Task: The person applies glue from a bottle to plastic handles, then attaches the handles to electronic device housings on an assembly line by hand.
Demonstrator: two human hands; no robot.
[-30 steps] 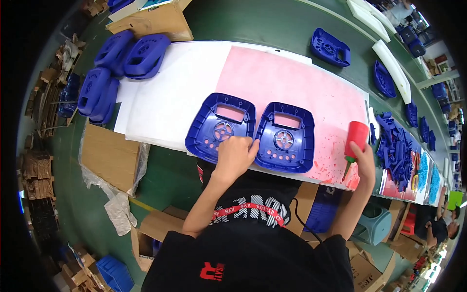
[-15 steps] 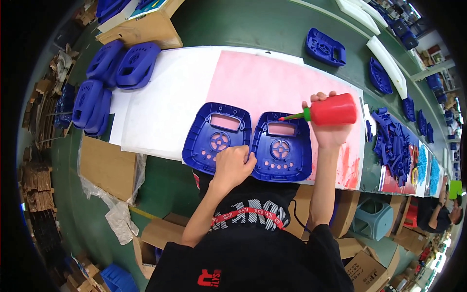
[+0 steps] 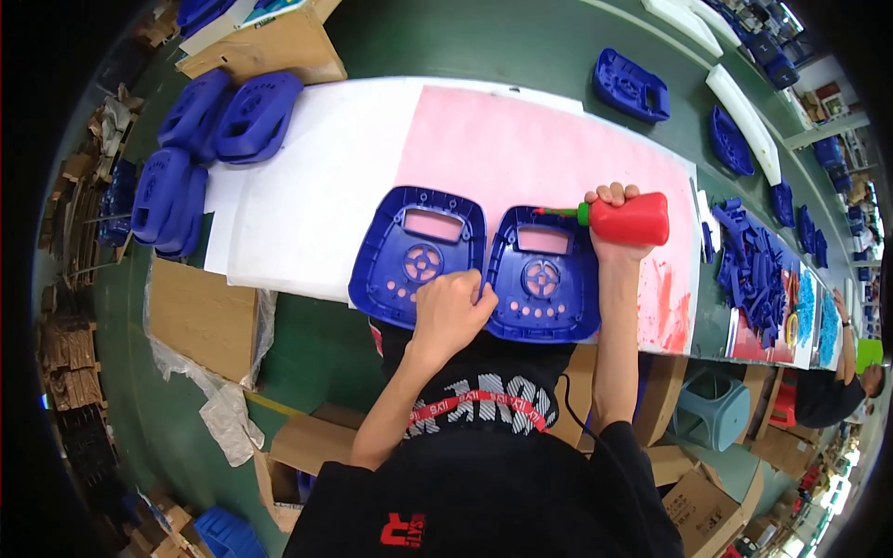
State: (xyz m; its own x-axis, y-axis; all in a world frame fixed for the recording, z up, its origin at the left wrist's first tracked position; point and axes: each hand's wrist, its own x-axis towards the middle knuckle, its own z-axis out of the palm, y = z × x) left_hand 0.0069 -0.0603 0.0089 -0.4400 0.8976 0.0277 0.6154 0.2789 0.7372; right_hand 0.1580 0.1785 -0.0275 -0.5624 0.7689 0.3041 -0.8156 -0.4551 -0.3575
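Two blue plastic shells lie side by side, hollow side up, each with a rectangular window and a round grille: a left shell (image 3: 372,251) and a right shell (image 3: 584,288). My right hand (image 3: 619,223) is wrapped round a red squeeze bottle (image 3: 642,221), tipped on its side. Its green nozzle (image 3: 566,212) points left, with the tip over the far rim of the right shell, above the window; contact cannot be made out. My left hand (image 3: 453,312) is closed over the near inner corner of the left shell, thumb toward the right shell. Its curled fingers hide whatever is in them.
Under the shells is a white sheet (image 3: 316,186) with a pink area (image 3: 521,130) and red smears. Stacked blue shells (image 3: 256,121) stand at far left. Blue plastic parts (image 3: 749,270) are heaped at right. A stool (image 3: 712,409) and cartons (image 3: 702,511) are below.
My right hand has shifted slightly down and left, bringing the bottle nearly level, its nozzle tip now at the right shell's far rim. My left hand stays closed in nearly the same place.
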